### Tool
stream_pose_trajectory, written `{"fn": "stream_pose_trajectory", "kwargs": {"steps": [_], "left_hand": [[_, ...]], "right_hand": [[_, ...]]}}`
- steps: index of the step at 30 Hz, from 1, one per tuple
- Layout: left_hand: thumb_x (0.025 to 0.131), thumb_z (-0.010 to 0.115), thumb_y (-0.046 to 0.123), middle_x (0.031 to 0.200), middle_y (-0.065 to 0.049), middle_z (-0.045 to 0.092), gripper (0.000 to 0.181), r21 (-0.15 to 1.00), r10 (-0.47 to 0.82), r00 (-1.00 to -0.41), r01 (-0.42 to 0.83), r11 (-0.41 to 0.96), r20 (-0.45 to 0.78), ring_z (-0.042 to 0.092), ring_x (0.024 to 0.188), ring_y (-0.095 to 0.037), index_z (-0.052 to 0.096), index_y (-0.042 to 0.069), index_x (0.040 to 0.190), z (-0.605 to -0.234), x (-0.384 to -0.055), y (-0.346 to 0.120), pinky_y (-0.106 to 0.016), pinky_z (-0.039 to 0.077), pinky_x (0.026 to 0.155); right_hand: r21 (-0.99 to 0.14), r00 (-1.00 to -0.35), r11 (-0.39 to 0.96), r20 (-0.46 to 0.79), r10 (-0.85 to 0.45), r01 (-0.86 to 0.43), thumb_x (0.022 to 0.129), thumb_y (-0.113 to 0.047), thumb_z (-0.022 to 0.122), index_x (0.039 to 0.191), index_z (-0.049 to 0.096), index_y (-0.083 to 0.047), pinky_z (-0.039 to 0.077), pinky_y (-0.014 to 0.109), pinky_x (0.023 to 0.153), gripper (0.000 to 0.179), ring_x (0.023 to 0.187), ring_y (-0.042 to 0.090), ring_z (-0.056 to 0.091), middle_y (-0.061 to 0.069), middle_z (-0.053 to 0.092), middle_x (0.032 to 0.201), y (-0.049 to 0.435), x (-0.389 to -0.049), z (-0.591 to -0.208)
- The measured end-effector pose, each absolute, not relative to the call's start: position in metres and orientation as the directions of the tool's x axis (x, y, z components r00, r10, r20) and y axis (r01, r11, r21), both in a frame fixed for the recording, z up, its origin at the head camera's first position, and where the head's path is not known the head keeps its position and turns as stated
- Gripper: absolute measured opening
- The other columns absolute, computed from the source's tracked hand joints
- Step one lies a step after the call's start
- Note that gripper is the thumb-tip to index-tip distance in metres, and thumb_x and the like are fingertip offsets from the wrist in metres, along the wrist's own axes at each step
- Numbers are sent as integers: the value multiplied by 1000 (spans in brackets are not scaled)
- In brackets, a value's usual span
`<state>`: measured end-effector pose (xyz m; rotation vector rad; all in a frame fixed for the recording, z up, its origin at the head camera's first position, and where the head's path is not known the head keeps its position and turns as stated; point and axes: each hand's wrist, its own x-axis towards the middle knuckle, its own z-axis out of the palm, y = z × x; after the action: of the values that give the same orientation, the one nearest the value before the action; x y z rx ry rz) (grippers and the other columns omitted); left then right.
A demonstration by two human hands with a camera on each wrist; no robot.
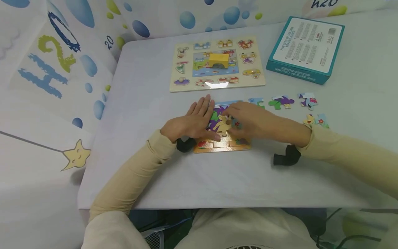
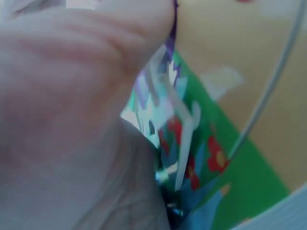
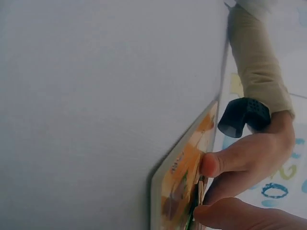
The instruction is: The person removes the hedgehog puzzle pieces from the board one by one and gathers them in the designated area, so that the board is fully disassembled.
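A small jigsaw board (image 1: pixel 224 147) with an orange brick-pattern lower edge lies on the white table. My left hand (image 1: pixel 194 121) rests on its left side, fingers straight and thumb stretched across the lower part. From the right, my right hand (image 1: pixel 252 119) reaches over the board and pinches a jigsaw piece (image 1: pixel 224 125) with a yellow cartoon figure. In the right wrist view a thin piece edge (image 3: pixel 200 189) stands up from the board beside the right thumb (image 3: pixel 230 213). The left wrist view is blurred, mostly palm (image 2: pixel 72 120) and printed colour.
Loose jigsaw pieces (image 1: pixel 281 102) lie right of the board, some partly behind the right arm. Behind stands a wooden peg puzzle (image 1: pixel 183 89) with a yellow arch block (image 1: pixel 219 60) on it. A teal box (image 1: pixel 306 48) sits at the back right.
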<state>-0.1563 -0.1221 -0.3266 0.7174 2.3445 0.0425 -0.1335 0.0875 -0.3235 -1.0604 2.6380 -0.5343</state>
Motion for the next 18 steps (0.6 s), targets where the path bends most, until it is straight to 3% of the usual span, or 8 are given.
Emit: {"fn": "stream_pose_trajectory", "kwargs": {"steps": [3, 9, 18], "left_hand": [[93, 49, 63, 156, -14, -34, 108, 249, 532, -593, 493, 833, -604, -28, 145, -29, -22, 5, 151, -324, -161, -126, -46, -13, 120], [106, 33, 42, 161, -14, -22, 74, 354, 601, -538, 496, 793, -591, -20, 148, -31, -8, 6, 155, -319, -174, -138, -45, -5, 122], [103, 47, 32, 163, -13, -15, 76, 398, 624, -554, 482, 780, -551, -15, 150, -31, -1, 8, 157, -315, -174, -141, -44, 1, 123]], "right_hand": [[-410, -699, 671, -104, -707, -618, 87, -22, 70, 125, 60, -1, 44, 48, 105, 44, 119, 34, 55, 16, 62, 124, 88, -134, -326], [-422, -671, 626, -53, -740, -656, 88, -19, 68, 116, 64, -2, 50, 44, 95, 33, 108, 30, 59, 13, 65, 114, 84, -136, -332], [-466, -673, 628, -89, -734, -623, 88, -19, 69, 112, 65, -4, 50, 44, 92, 29, 104, 27, 58, 11, 64, 110, 80, -140, -331]]}}
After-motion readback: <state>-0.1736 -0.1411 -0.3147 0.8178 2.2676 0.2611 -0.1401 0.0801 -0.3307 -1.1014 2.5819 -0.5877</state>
